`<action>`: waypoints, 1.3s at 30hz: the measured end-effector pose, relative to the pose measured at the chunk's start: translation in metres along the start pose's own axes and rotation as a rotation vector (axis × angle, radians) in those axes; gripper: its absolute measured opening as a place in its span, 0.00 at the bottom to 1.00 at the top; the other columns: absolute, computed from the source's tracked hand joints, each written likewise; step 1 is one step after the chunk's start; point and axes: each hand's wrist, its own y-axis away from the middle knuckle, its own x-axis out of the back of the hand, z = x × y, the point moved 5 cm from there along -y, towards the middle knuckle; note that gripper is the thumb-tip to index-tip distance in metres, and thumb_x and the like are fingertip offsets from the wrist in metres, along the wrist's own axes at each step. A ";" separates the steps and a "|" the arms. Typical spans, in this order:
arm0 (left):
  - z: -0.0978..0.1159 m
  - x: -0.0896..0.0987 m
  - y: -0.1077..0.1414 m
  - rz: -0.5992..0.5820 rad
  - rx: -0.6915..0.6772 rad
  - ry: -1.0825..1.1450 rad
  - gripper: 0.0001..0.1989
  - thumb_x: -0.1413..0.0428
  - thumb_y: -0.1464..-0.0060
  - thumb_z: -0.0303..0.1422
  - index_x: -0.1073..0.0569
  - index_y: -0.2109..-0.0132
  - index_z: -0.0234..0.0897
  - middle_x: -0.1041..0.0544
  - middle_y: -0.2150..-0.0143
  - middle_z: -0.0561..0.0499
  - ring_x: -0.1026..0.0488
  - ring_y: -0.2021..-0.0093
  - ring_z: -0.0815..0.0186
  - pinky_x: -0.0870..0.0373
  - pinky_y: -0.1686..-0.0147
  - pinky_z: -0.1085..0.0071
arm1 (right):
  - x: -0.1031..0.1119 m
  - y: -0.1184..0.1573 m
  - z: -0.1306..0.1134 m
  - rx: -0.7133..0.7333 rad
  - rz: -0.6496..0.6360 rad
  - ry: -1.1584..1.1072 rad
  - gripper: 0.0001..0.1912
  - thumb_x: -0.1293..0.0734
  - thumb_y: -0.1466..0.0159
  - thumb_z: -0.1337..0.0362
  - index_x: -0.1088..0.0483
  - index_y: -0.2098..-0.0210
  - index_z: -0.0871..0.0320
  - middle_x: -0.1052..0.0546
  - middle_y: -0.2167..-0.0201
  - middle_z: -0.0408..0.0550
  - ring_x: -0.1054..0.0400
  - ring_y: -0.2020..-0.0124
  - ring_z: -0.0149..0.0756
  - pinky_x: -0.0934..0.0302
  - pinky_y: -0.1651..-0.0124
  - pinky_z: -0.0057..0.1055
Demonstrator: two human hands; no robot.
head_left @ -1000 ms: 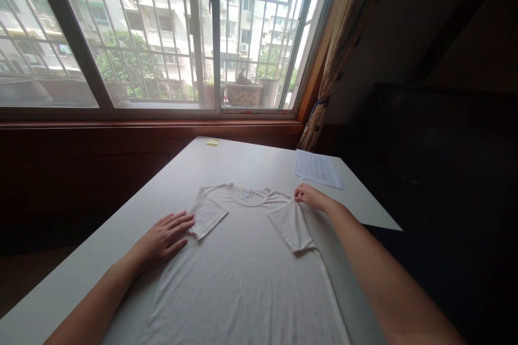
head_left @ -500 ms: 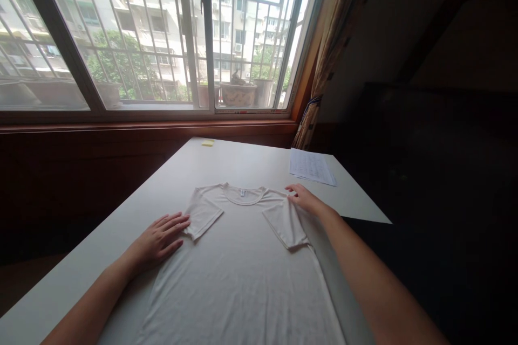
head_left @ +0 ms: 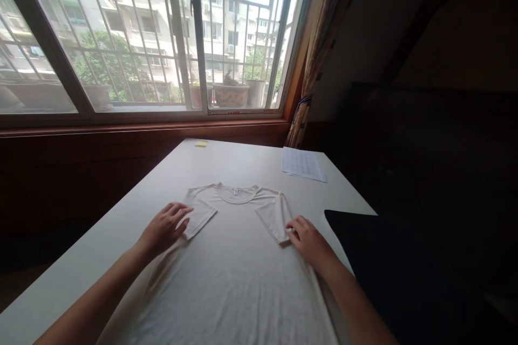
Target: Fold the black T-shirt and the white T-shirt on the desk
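Observation:
A white short-sleeved T-shirt (head_left: 238, 259) lies spread on the white table, its neckline away from me and both sleeves turned inward over the body. Over the left sleeve (head_left: 200, 219), my left hand (head_left: 164, 226) is open, fingers slightly bent and apart; whether they touch the cloth I cannot tell. At the outer edge of the right sleeve (head_left: 273, 218), my right hand (head_left: 307, 240) has its fingers curled in a pinch, with a bit of white cloth showing at the tips. Below the frame, the shirt's lower end is cut off.
Printed sheets of paper (head_left: 303, 164) lie at the table's (head_left: 234, 159) far right. A small yellow note (head_left: 201, 143) sits near the far left corner. Beyond are a barred window (head_left: 141, 38) and a tied curtain (head_left: 301, 113). Something black (head_left: 364, 259) stands against the right side.
My right hand has come down from the shirt's shoulder to the sleeve's outer edge and curled its fingers. My left hand has risen and moved slightly along the left sleeve.

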 end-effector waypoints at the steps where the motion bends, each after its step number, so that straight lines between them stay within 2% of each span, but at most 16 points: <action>1: 0.008 -0.007 -0.001 -0.011 -0.011 0.008 0.20 0.53 0.30 0.40 0.29 0.37 0.42 0.25 0.40 0.44 0.30 0.39 0.53 0.32 0.38 0.54 | -0.001 0.012 -0.009 0.045 0.014 0.043 0.12 0.38 0.35 0.64 0.25 0.56 0.51 0.23 0.53 0.52 0.29 0.51 0.48 0.34 0.46 0.45; 4: 0.025 -0.036 0.003 -0.088 -0.027 -0.016 0.26 0.54 0.29 0.44 0.36 0.31 0.41 0.34 0.31 0.44 0.40 0.30 0.50 0.41 0.32 0.50 | -0.008 0.045 -0.029 0.140 0.082 0.156 0.21 0.39 0.31 0.62 0.32 0.39 0.50 0.29 0.39 0.54 0.37 0.37 0.54 0.40 0.37 0.53; 6: 0.025 -0.051 0.010 -0.125 -0.014 -0.041 0.29 0.54 0.29 0.48 0.42 0.27 0.44 0.38 0.28 0.45 0.43 0.28 0.49 0.46 0.30 0.48 | -0.016 0.061 -0.035 0.162 0.094 0.173 0.26 0.40 0.29 0.61 0.40 0.32 0.48 0.33 0.33 0.52 0.40 0.33 0.52 0.42 0.34 0.54; 8: 0.021 -0.057 0.017 -0.138 -0.009 -0.048 0.30 0.54 0.29 0.49 0.47 0.26 0.48 0.42 0.27 0.47 0.45 0.28 0.51 0.49 0.29 0.49 | -0.022 0.071 -0.040 0.163 0.091 0.175 0.30 0.40 0.29 0.59 0.46 0.29 0.47 0.37 0.31 0.50 0.41 0.32 0.52 0.42 0.34 0.54; 13: 0.004 -0.045 0.035 -0.162 -0.037 -0.076 0.32 0.54 0.29 0.48 0.54 0.25 0.51 0.46 0.25 0.51 0.48 0.26 0.53 0.53 0.28 0.51 | -0.032 0.081 -0.061 0.158 0.122 0.150 0.35 0.39 0.30 0.59 0.53 0.26 0.42 0.40 0.29 0.46 0.42 0.31 0.53 0.41 0.34 0.56; 16: -0.013 -0.038 0.051 -0.188 -0.023 -0.110 0.32 0.53 0.29 0.48 0.56 0.25 0.53 0.47 0.25 0.53 0.48 0.26 0.53 0.53 0.28 0.50 | -0.035 0.082 -0.077 0.187 0.081 0.121 0.38 0.38 0.31 0.58 0.55 0.26 0.41 0.41 0.29 0.45 0.42 0.31 0.54 0.40 0.35 0.56; 19: -0.032 -0.033 0.064 -0.222 -0.007 -0.115 0.32 0.53 0.29 0.48 0.54 0.25 0.53 0.45 0.26 0.53 0.47 0.27 0.51 0.50 0.29 0.48 | -0.032 0.080 -0.085 0.202 0.050 0.070 0.36 0.36 0.32 0.59 0.50 0.27 0.42 0.37 0.31 0.47 0.40 0.33 0.54 0.39 0.36 0.54; 22: -0.044 -0.023 0.065 -0.249 -0.015 -0.068 0.29 0.51 0.31 0.49 0.43 0.27 0.51 0.39 0.28 0.51 0.42 0.29 0.50 0.42 0.32 0.50 | -0.019 0.073 -0.080 0.138 0.101 0.020 0.29 0.34 0.34 0.61 0.39 0.34 0.42 0.29 0.40 0.50 0.33 0.41 0.54 0.34 0.41 0.54; 24: -0.042 -0.013 0.052 -0.217 0.000 -0.022 0.26 0.50 0.31 0.49 0.34 0.32 0.49 0.32 0.31 0.50 0.35 0.33 0.51 0.36 0.35 0.54 | -0.011 0.068 -0.075 0.102 0.140 0.009 0.24 0.33 0.35 0.63 0.34 0.40 0.42 0.26 0.47 0.52 0.30 0.48 0.55 0.32 0.47 0.55; 26: -0.030 -0.003 0.030 -0.161 0.025 0.020 0.22 0.50 0.31 0.48 0.28 0.37 0.47 0.27 0.37 0.48 0.30 0.38 0.52 0.32 0.38 0.56 | -0.006 0.064 -0.071 0.092 0.137 0.014 0.19 0.33 0.35 0.65 0.31 0.45 0.44 0.25 0.53 0.52 0.29 0.52 0.54 0.31 0.51 0.53; 28: -0.007 0.001 -0.001 -0.131 0.013 0.061 0.20 0.50 0.31 0.46 0.25 0.41 0.44 0.24 0.41 0.46 0.28 0.41 0.52 0.30 0.41 0.54 | -0.004 0.059 -0.069 0.089 0.101 0.034 0.16 0.33 0.35 0.66 0.31 0.49 0.46 0.25 0.56 0.51 0.29 0.54 0.53 0.30 0.53 0.51; 30: 0.022 -0.004 -0.036 -0.125 -0.017 0.130 0.17 0.48 0.32 0.42 0.24 0.43 0.42 0.23 0.44 0.45 0.28 0.43 0.51 0.30 0.42 0.52 | -0.005 0.055 -0.069 0.086 0.060 0.074 0.15 0.33 0.36 0.67 0.30 0.50 0.47 0.24 0.57 0.51 0.29 0.55 0.52 0.30 0.53 0.49; 32: 0.049 -0.020 -0.073 -0.141 0.008 0.248 0.15 0.46 0.34 0.37 0.24 0.45 0.39 0.22 0.46 0.41 0.28 0.44 0.48 0.31 0.43 0.50 | -0.006 0.052 -0.071 0.084 0.040 0.124 0.15 0.32 0.36 0.68 0.30 0.51 0.48 0.24 0.57 0.50 0.28 0.57 0.50 0.30 0.55 0.46; 35: 0.085 -0.055 -0.125 -0.177 0.000 0.324 0.15 0.43 0.36 0.34 0.25 0.44 0.37 0.20 0.49 0.42 0.24 0.48 0.53 0.31 0.44 0.55 | -0.008 0.050 -0.074 0.077 0.048 0.181 0.12 0.33 0.35 0.69 0.30 0.53 0.49 0.24 0.59 0.50 0.28 0.59 0.47 0.31 0.58 0.41; 39: 0.116 -0.100 -0.175 -0.240 0.053 0.404 0.20 0.40 0.39 0.32 0.29 0.40 0.36 0.17 0.54 0.46 0.21 0.53 0.57 0.28 0.50 0.63 | -0.009 0.050 -0.076 0.010 0.051 0.237 0.08 0.33 0.32 0.67 0.29 0.54 0.52 0.24 0.60 0.47 0.27 0.61 0.41 0.33 0.60 0.35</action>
